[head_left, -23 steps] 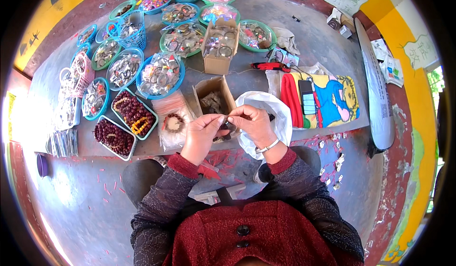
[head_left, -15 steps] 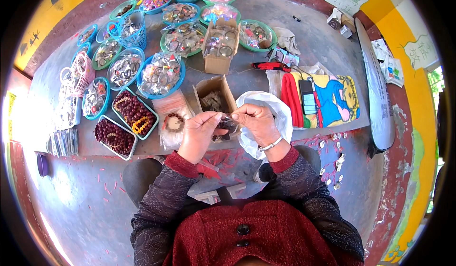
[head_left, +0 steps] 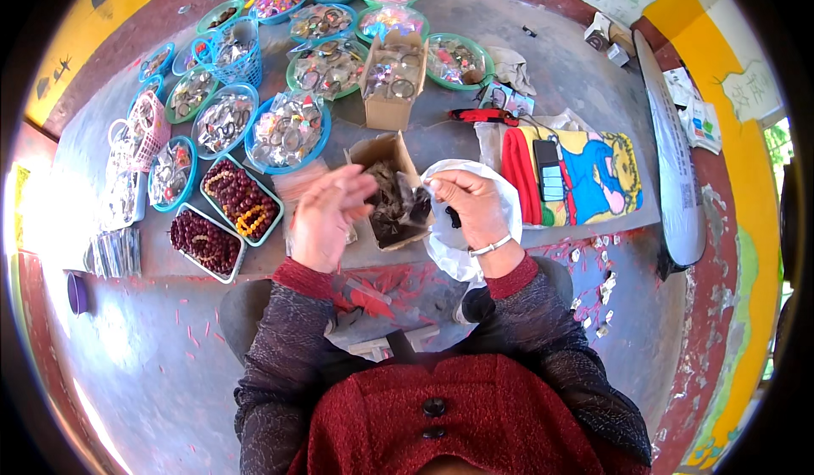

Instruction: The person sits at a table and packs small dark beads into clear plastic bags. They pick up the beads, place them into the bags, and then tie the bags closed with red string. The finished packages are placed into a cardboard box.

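Note:
My right hand (head_left: 475, 208) pinches the edge of a small clear plastic bag (head_left: 416, 207) with something dark inside. The bag hangs above an open cardboard box (head_left: 366, 149) that holds brownish packets. To the left of the box, my left hand (head_left: 326, 219) is blurred by motion, its fingers stretched out and nothing seen in them. Beneath it lies a stack of clear plastic bags (head_left: 297, 183), mostly covered by the hand. Just under my right hand, an open white plastic bag (head_left: 510, 212) has a small black item inside.
Two trays of dark bead bracelets (head_left: 222, 265) sit at the left. Behind them stand several baskets (head_left: 327, 134) of packaged trinkets and a taller cardboard box (head_left: 387, 116). A folded colourful towel (head_left: 606, 178) lies at right with a phone (head_left: 549, 170) on it.
My hands have parted. The left one has let go of the small bag and moved left over the stack, while the right keeps the bag, moving slightly right.

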Motion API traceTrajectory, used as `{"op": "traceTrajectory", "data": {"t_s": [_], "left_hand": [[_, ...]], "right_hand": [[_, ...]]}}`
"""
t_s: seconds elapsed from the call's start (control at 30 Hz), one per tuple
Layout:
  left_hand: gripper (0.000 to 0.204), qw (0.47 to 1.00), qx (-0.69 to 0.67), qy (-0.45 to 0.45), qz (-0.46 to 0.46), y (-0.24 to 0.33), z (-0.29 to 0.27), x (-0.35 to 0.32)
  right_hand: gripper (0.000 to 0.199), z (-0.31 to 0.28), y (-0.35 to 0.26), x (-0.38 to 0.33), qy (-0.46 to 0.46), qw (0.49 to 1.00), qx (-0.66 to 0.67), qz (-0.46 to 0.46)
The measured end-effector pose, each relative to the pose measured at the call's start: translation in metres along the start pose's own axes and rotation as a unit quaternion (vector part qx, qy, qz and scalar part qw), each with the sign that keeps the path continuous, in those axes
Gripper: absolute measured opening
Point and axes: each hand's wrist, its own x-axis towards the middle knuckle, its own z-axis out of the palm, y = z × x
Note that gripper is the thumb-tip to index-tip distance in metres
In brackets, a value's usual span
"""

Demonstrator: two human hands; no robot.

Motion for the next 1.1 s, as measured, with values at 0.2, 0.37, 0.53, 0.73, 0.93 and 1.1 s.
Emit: {"op": "traceTrajectory", "data": {"t_s": [0.2, 0.37, 0.53, 0.73, 0.93, 1.1], "left_hand": [[0.023, 0.993, -0.055, 0.072, 0.072, 0.02, -0.036, 0.005], [0.023, 0.991, -0.049, 0.09, 0.084, 0.022, -0.039, 0.004], [0.025, 0.99, -0.039, 0.099, 0.089, 0.02, -0.055, 0.004], [0.024, 0.981, 0.004, 0.163, 0.105, 0.014, -0.08, 0.008], [0.017, 0.909, 0.336, 0.241, 0.062, -0.041, -0.14, 0.032], [0.023, 0.675, 0.719, 0.167, 0.002, -0.087, -0.16, 0.035]], "right_hand": [[0.016, -0.001, 0.01, 0.005, 0.009, 1.0, 0.016, 0.021], [0.024, -0.006, 0.032, 0.018, 0.036, 0.998, -0.044, 0.014], [0.026, -0.011, 0.025, 0.017, 0.047, 0.996, -0.058, 0.054], [0.02, -0.009, 0.015, 0.01, 0.017, 0.995, -0.067, 0.076], [0.019, -0.02, 0.001, 0.009, 0.037, 0.997, -0.055, 0.051], [0.018, -0.036, -0.016, 0.012, 0.06, 0.998, -0.013, 0.025]]}}
